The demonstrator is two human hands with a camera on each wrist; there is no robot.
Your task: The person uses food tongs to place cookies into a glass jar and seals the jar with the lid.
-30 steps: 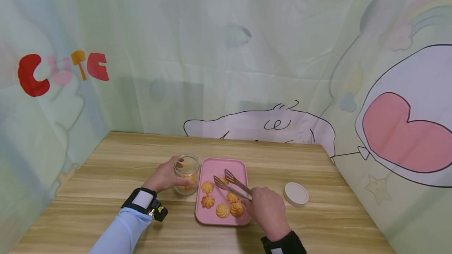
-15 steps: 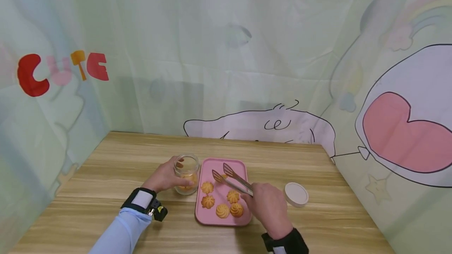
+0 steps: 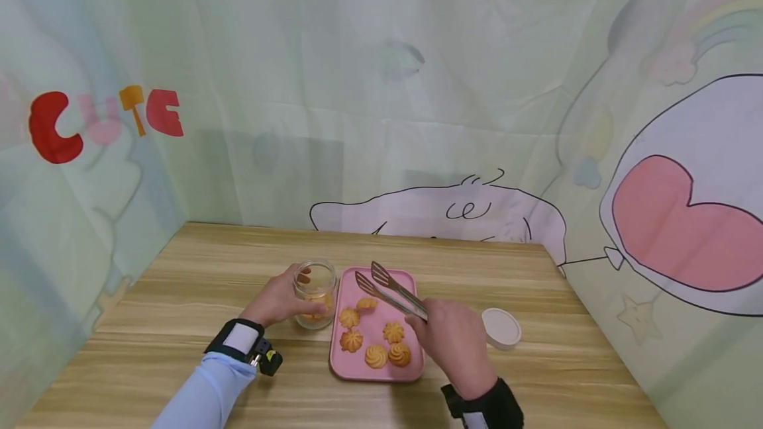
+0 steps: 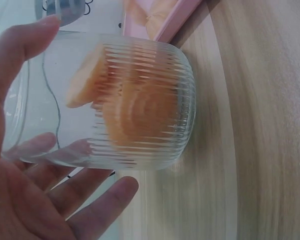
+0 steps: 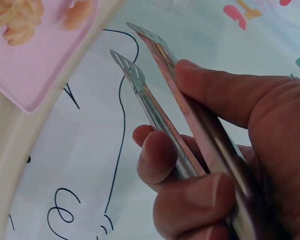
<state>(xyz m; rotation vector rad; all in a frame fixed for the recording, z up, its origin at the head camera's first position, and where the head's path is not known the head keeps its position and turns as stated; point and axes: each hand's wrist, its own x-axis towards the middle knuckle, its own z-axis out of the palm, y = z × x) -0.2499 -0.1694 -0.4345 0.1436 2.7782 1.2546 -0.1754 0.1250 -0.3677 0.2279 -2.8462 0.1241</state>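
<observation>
My left hand (image 3: pixel 280 298) holds a clear ribbed glass jar (image 3: pixel 316 283) upright on the table, thumb on one side and fingers round the other. Inside it lie piped cookies (image 4: pixel 140 107), blurred by the ribbed wall. My right hand (image 3: pixel 453 343) grips metal serving tongs (image 3: pixel 396 293) with slotted ends. Raised over the back of a pink tray (image 3: pixel 387 373), the tongs have their ends apart and nothing between them. Several golden piped cookies (image 3: pixel 376 356) lie on the tray, and one cookie (image 3: pixel 366 304) close under the tongs looks tilted.
A round white lid (image 3: pixel 501 328) lies on the wooden table (image 3: pixel 238 250), right of the tray and beside my right hand. Behind the table hangs a printed cloth backdrop (image 3: pixel 268 151), which also runs along both sides.
The tongs have risen and moved toward the back of the tray. The cookie under their ends now sits farther left. My left hand and the jar have stayed still.
</observation>
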